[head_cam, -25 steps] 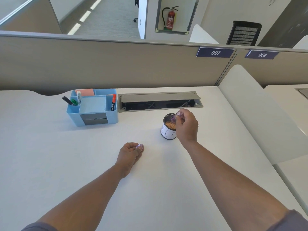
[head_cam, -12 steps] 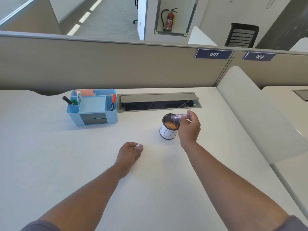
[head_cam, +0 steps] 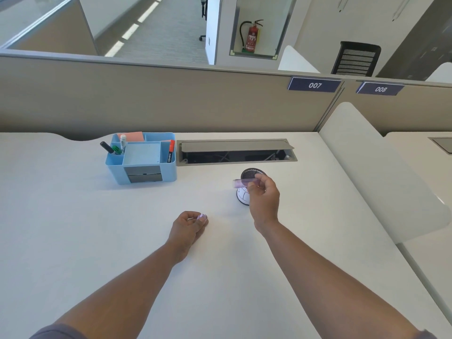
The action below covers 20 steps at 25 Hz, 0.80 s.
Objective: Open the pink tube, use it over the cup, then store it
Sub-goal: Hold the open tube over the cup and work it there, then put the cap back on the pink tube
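My right hand [head_cam: 263, 196] grips a pink tube [head_cam: 241, 183] and holds it level, its free end pointing left, just in front of a white cup [head_cam: 242, 196] with a dark rim. The hand covers the cup's right side and the tube is blurred. My left hand [head_cam: 189, 225] rests curled on the white desk, with a small pink cap [head_cam: 202, 217] pinched at its fingertips. The cup's inside is mostly hidden from here.
A blue desk organiser [head_cam: 141, 159] with pens, a marker and pink notes stands at the back left. Behind the cup lies an open grey cable tray [head_cam: 236, 152]. A beige partition closes the desk's back. A white divider panel [head_cam: 374, 172] runs along the right.
My right hand has drawn the tube off the cup's opening toward the left and nearer to me. My left hand has stayed put with the cap.
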Tool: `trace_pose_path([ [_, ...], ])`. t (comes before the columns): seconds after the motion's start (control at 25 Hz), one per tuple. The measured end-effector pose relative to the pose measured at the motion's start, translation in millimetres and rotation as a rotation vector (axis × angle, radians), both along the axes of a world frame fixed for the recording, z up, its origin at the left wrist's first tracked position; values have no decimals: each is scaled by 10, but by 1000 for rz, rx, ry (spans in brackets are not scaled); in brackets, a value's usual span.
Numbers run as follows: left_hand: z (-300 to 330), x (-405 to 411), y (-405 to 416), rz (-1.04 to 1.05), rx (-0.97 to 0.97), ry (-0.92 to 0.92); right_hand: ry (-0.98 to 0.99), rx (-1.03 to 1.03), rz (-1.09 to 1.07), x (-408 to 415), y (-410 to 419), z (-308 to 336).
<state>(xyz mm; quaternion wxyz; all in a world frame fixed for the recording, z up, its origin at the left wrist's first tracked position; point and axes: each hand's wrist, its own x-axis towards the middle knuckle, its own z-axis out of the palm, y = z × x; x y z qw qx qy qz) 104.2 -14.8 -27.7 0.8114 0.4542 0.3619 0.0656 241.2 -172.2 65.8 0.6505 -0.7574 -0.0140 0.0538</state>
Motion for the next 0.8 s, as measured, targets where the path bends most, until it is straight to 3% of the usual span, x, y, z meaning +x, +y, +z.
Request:
trace_pose_path([
  [0.16,4,-204,134,2,5,8,-29,-84,183,-331,191,-174],
  [0.28,10,-376,241,53,19,6,72,-97,295,-549,318,-322],
  [0.52,50,-591,385,166,-7,-2,269,-48,406,-754,440,-523],
  [0.8,112,-579,357,129,25,13,430,67,432,-800,489,-583],
])
